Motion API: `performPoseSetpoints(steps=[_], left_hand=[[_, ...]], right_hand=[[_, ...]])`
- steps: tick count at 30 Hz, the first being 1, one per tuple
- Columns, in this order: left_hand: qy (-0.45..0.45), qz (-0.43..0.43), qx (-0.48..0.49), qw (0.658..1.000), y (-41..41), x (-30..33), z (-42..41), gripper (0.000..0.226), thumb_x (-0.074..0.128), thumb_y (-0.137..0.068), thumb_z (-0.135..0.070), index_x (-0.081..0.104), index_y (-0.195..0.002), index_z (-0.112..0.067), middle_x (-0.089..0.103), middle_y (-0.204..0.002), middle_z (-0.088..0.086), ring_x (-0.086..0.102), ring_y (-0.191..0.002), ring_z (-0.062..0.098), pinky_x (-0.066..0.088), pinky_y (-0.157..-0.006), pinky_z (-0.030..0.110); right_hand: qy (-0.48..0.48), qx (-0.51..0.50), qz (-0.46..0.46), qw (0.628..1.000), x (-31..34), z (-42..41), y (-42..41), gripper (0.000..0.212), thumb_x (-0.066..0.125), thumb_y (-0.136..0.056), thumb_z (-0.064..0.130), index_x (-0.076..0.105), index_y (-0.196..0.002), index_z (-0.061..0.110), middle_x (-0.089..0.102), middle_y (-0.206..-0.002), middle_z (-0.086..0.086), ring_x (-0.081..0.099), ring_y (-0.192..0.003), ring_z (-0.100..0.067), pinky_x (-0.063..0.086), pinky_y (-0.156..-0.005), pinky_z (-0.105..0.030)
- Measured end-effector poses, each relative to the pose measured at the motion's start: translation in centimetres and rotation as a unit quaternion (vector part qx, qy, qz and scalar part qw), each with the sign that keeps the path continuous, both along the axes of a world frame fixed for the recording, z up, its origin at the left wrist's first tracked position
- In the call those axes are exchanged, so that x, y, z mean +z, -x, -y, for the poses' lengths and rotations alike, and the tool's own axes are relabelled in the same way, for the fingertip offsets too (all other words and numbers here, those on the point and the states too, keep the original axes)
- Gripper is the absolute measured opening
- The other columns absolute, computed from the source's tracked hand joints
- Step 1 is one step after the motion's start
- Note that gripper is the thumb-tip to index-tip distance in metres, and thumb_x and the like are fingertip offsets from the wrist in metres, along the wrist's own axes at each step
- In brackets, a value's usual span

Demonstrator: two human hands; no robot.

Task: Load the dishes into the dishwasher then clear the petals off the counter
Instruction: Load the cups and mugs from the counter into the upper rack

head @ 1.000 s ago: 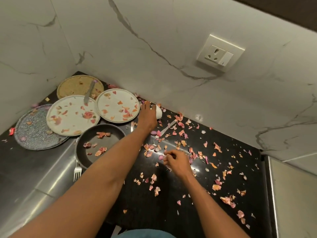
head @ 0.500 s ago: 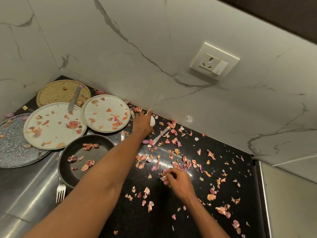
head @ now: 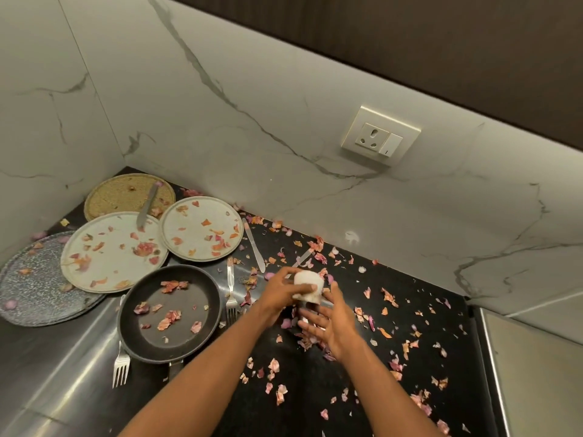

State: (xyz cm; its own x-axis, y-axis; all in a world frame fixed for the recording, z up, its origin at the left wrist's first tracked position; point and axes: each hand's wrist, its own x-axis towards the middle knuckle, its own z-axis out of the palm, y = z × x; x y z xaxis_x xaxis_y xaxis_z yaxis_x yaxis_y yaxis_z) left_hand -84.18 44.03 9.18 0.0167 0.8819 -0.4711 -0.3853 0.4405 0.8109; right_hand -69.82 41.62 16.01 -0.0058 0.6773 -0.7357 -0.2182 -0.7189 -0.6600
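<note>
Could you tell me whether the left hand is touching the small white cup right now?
Touching. The head view shows the left hand with its fingers and thumb curled round the small white cup, holding it above the counter.

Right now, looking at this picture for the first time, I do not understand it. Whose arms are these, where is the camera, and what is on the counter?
There is no machine: a person wears a camera on the head, looking down at their own arms. The left hand grips a small white cup; the right hand is open just beside it. On the dark counter lie scattered petals, a black pan, two pale plates, forks and a knife.
</note>
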Motion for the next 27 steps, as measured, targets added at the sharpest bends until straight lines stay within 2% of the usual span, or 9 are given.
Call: performPoseSetpoints(steps=[2, 4, 7, 11, 14, 17, 21, 24, 27], left_hand=[[-0.042, 0.025, -0.034, 0.998, -0.9, 0.5, 0.8, 0.060, 0.089, -0.068, -0.004, 0.062, -0.119, -0.020, 0.070, -0.121, 0.008, 0.067, -0.113, 0.030, 0.057, -0.096, 0.051], [-0.077, 0.022, -0.064, 0.995, -1.6, 1.6, 1.3, 0.063, 0.086, -0.068, 0.003, 0.062, -0.121, -0.021, 0.069, -0.122, 0.003, 0.064, -0.117, 0.029, 0.055, -0.098, 0.050], [-0.130, -0.024, -0.128, 0.983, -2.0, 3.3, 1.1, 0.072, 0.089, -0.065, -0.003, 0.062, -0.125, -0.032, 0.065, -0.128, -0.002, 0.062, -0.120, 0.022, 0.056, -0.098, 0.046], [-0.161, -0.045, -0.181, 0.969, -2.6, 4.9, 0.4, 0.080, 0.089, -0.068, -0.007, 0.057, -0.135, -0.037, 0.059, -0.137, -0.004, 0.059, -0.125, 0.020, 0.054, -0.102, 0.045], [-0.150, -0.010, -0.199, 0.968, -3.6, 6.7, 0.4, 0.070, 0.087, -0.073, -0.008, 0.061, -0.133, -0.030, 0.061, -0.135, 0.002, 0.059, -0.126, 0.022, 0.052, -0.105, 0.046], [-0.113, 0.056, -0.222, 0.967, -4.9, 7.9, 1.1, 0.054, 0.081, -0.083, -0.016, 0.063, -0.133, -0.023, 0.063, -0.134, 0.010, 0.060, -0.126, 0.028, 0.049, -0.108, 0.047], [-0.065, 0.027, -0.230, 0.971, -8.0, 7.5, 3.3, 0.038, 0.074, -0.090, -0.031, 0.069, -0.125, -0.020, 0.069, -0.125, 0.010, 0.067, -0.116, 0.031, 0.051, -0.104, 0.053], [-0.034, 0.002, -0.245, 0.969, -10.9, 7.0, 5.5, 0.032, 0.077, -0.088, -0.035, 0.074, -0.115, -0.019, 0.073, -0.117, 0.012, 0.070, -0.110, 0.034, 0.054, -0.096, 0.058], [-0.009, 0.007, -0.274, 0.962, -13.6, 6.4, 7.7, 0.031, 0.077, -0.088, -0.032, 0.074, -0.115, -0.016, 0.073, -0.116, 0.014, 0.071, -0.106, 0.036, 0.056, -0.093, 0.059]], right_hand=[[0.006, -0.010, -0.028, 1.000, 0.8, -0.1, -0.5, 0.057, 0.055, -0.096, 0.065, 0.058, -0.128, 0.018, 0.071, -0.117, -0.024, 0.076, -0.096, -0.038, 0.064, -0.072, -0.046], [-0.002, -0.016, -0.029, 0.999, 1.2, 0.0, -1.2, 0.056, 0.062, -0.092, 0.062, 0.063, -0.124, 0.016, 0.071, -0.115, -0.025, 0.075, -0.098, -0.039, 0.064, -0.079, -0.049], [-0.032, -0.007, -0.009, 0.999, 1.5, 0.1, -2.1, 0.055, 0.076, -0.087, 0.049, 0.063, -0.125, 0.012, 0.071, -0.115, -0.025, 0.076, -0.097, -0.039, 0.062, -0.087, -0.054], [-0.090, -0.037, -0.017, 0.995, 2.9, 0.2, -3.4, 0.042, 0.076, -0.091, 0.027, 0.062, -0.126, 0.010, 0.074, -0.111, -0.023, 0.075, -0.099, -0.038, 0.064, -0.082, -0.048], [-0.109, -0.064, -0.029, 0.991, 3.7, 0.7, -4.8, 0.041, 0.076, -0.090, 0.020, 0.062, -0.126, 0.007, 0.075, -0.110, -0.023, 0.075, -0.100, -0.038, 0.064, -0.083, -0.046], [-0.122, -0.077, -0.026, 0.989, 4.0, 2.1, -6.6, 0.048, 0.079, -0.081, 0.022, 0.064, -0.123, 0.004, 0.075, -0.112, -0.023, 0.075, -0.102, -0.037, 0.064, -0.084, -0.044], [-0.118, -0.091, -0.013, 0.989, 3.2, 5.3, -9.6, 0.044, 0.077, -0.087, 0.022, 0.066, -0.124, 0.003, 0.075, -0.113, -0.023, 0.073, -0.107, -0.037, 0.056, -0.100, -0.052], [-0.108, -0.115, -0.001, 0.987, 2.1, 8.1, -11.9, 0.038, 0.075, -0.090, 0.020, 0.068, -0.124, 0.004, 0.075, -0.113, -0.021, 0.073, -0.107, -0.036, 0.056, -0.100, -0.053], [-0.100, -0.142, -0.005, 0.985, 1.5, 11.3, -14.2, 0.038, 0.076, -0.090, 0.020, 0.070, -0.125, 0.006, 0.075, -0.114, -0.019, 0.074, -0.106, -0.035, 0.058, -0.097, -0.053]])
